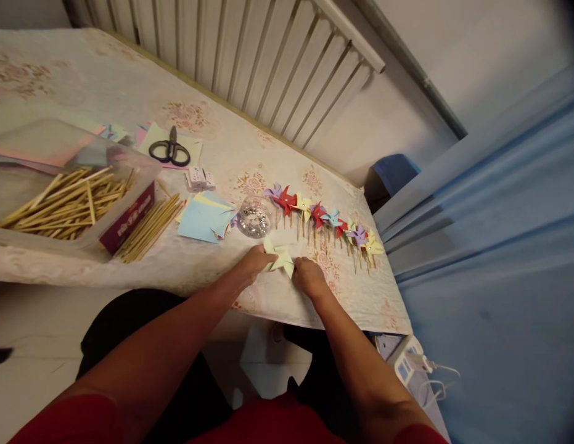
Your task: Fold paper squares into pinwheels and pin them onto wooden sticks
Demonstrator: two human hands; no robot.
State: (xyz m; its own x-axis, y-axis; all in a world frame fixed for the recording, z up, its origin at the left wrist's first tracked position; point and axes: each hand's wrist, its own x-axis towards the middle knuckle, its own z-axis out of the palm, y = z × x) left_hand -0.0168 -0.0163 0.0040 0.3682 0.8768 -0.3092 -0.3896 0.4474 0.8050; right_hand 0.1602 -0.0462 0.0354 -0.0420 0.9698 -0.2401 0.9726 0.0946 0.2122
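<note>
Both hands meet over a pale yellow-green folded paper pinwheel (281, 257) lying near the front edge of the table (129, 271). My left hand (255, 261) pinches its left side with closed fingers. My right hand (308, 277) grips its right side, fingers curled. Just behind them, a small clear dish of shiny pins (254, 218) sits on the cloth. A row of finished paper pinwheels on sticks (328, 222), in red, yellow, blue and purple, lies to the right of the dish.
A clear plastic tub (60, 203) holds wooden sticks at the left, with more loose sticks (148, 228) beside it. Coloured paper squares (204, 217), black scissors (170, 150) and a small box (200, 179) lie further back. A radiator lines the wall; blue fabric hangs at right.
</note>
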